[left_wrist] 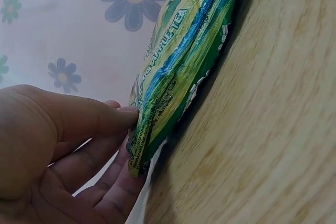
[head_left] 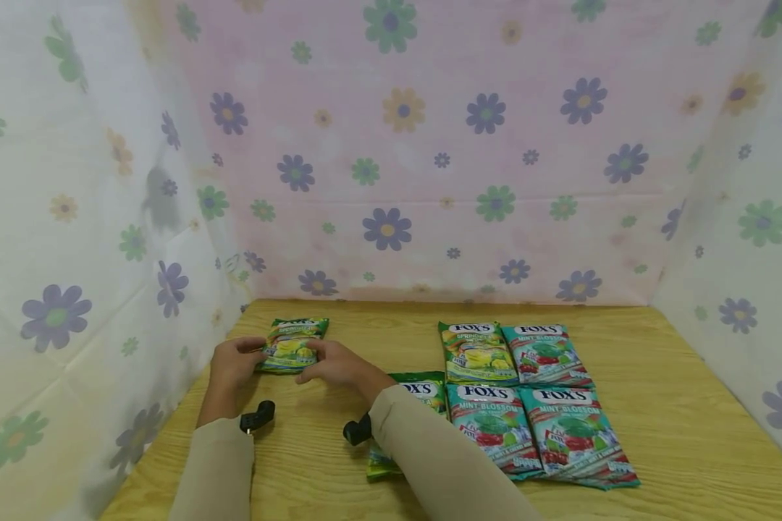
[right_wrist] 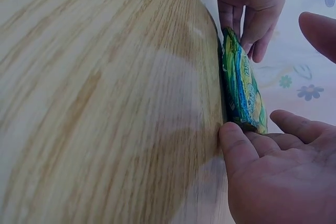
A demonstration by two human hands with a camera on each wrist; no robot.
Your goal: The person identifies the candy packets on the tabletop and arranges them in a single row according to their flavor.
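Observation:
A small green and yellow Fox's candy bag (head_left: 292, 349) lies flat at the far left of the table. At its left edge my left hand (head_left: 232, 365) pinches a corner; the left wrist view shows the thumb on top of the bag and the fingers below and beside it. My right hand (head_left: 340, 366) is at the bag's right side. In the right wrist view its fingertips (right_wrist: 231, 132) touch the bag's edge, while the thumb (right_wrist: 320, 35) stands apart from it. The bag's underside is hidden.
To the right, a green Fox's bag (head_left: 478, 354) and three teal Mint Blossom bags, one at the front right (head_left: 576, 438), lie close together. Another green bag (head_left: 423, 387) is partly covered by my right sleeve. Flowered cloth (head_left: 430, 181) walls the wooden table (head_left: 300, 463).

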